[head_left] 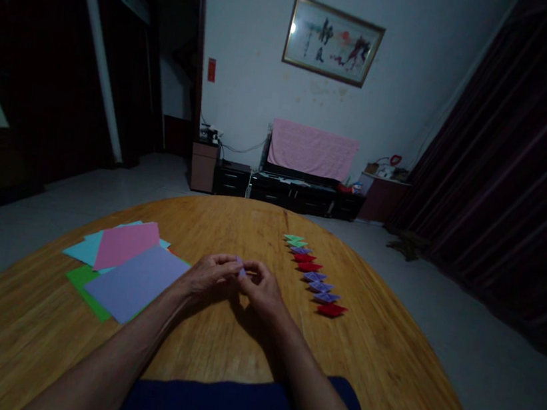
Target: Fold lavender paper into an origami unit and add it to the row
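Between my two hands, above the middle of the wooden table (214, 352), is a small folded piece of purple paper (241, 271). My left hand (211, 274) pinches it from the left, and my right hand (262, 291) grips it from the right with thumb and fingers. Most of the paper is hidden by the fingers, so its folded shape cannot be made out. Right of my right hand runs a row of small folded paper boats, with a red boat (332, 310) nearest, a purple boat (315, 277) farther up and a green boat (292, 238) at the far end.
Left of my hands lie loose paper sheets: a purple sheet (139, 285), a pink sheet (127, 243), a light blue sheet (83, 250) and a green sheet (90, 292). Beyond the round table, a pink cloth (313, 150) covers a screen on a black cabinet (279, 194).
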Tool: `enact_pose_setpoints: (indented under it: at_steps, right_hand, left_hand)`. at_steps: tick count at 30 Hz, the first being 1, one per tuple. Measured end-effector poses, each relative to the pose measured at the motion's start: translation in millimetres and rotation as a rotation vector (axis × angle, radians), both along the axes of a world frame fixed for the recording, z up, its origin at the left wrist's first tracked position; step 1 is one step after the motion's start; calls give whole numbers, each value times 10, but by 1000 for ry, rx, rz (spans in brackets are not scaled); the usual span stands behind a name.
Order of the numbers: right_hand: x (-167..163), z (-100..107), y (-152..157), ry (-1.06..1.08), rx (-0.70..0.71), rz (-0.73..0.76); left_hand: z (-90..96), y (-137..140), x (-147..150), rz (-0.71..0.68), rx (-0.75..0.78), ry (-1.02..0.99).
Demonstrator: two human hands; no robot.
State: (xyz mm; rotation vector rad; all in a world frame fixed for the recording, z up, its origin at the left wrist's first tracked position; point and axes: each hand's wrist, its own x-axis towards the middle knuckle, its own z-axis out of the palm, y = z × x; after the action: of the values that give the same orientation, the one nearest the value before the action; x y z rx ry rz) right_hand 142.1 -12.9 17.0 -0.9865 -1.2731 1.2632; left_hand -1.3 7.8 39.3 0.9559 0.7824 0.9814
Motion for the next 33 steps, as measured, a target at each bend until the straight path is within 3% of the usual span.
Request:
enact_pose_setpoints:
  at_steps: [2, 5, 11, 17, 25, 28, 33]
  right_hand:
    - [-7, 41, -35, 242, -165, 99]
    - [11, 68, -43, 374, -241, 152]
    - [40, -20, 78, 348, -176, 125]
    - [6, -34, 71, 393, -186, 143]
    - [-9, -61, 115, 350, -181, 55]
    - [-34, -83, 141, 279, -145, -1]
    - [-90, -45, 111, 61, 33, -115]
  left_hand:
    - [20, -33, -11, -17, -4, 30]
    - [41, -69, -9, 28, 7, 80]
    - [47, -102, 9, 53, 42, 119]
    - [23, -87, 13, 70, 60, 143]
    - [-42, -53, 30, 54, 157, 112]
    - [-61, -47, 48, 107, 195, 162]
    - [-154, 42, 104, 292, 253, 239]
